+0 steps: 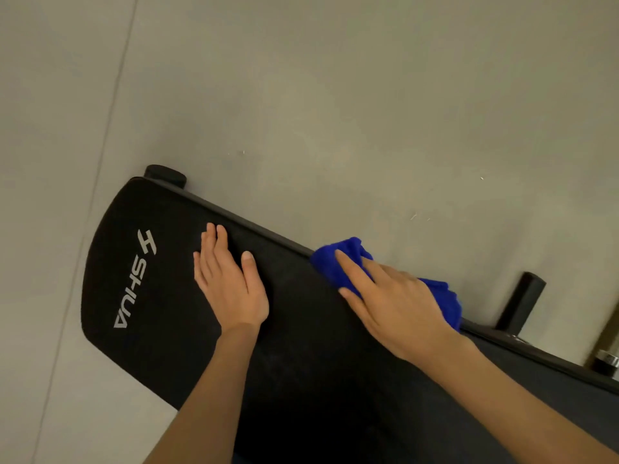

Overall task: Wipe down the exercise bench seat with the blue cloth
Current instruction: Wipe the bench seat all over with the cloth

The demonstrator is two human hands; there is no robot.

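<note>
The black padded bench seat (160, 329) runs diagonally from the left centre down to the lower right, with a white SHUA logo near its rounded end. My left hand (231, 283) lies flat on the pad beside the logo, fingers together, holding nothing. My right hand (392, 303) presses the bunched blue cloth (338, 259) against the far edge of the pad. The cloth shows in front of my fingers and behind my wrist; its middle is hidden under my palm.
Grey floor (335, 95) surrounds the bench, with a seam line on the left. A black rubber foot (165, 174) sticks out past the bench's rounded end. A black cylindrical post (521, 301) stands beyond the far edge at right, with a metal part (608, 361) near the frame edge.
</note>
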